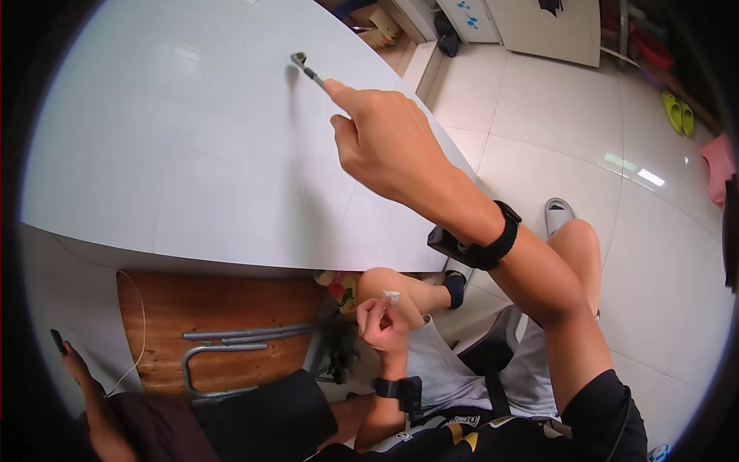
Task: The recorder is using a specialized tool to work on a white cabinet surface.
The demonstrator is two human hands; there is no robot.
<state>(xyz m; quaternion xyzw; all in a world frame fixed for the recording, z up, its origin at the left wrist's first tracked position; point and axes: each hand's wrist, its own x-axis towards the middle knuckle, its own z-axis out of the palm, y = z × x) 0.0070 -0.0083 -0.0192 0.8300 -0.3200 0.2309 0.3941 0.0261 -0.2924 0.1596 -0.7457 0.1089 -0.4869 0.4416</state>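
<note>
My right hand reaches out over the white tabletop, its fingers closed round a slim dark-handled tool. The tool's bent, brownish-metal head points toward the far left; most of the handle is hidden in my grip, and I cannot make out its exact kind. Down by my knee, below the table's near edge, my left hand pinches a small crumpled white scrap, like a bit of tissue. Both wrists wear black straps with a small dark box.
Another person's hand at the lower left holds a small dark object. A wooden board and a grey metal tube frame stand below the table. Green slippers and a pink plastic item lie on the tiled floor.
</note>
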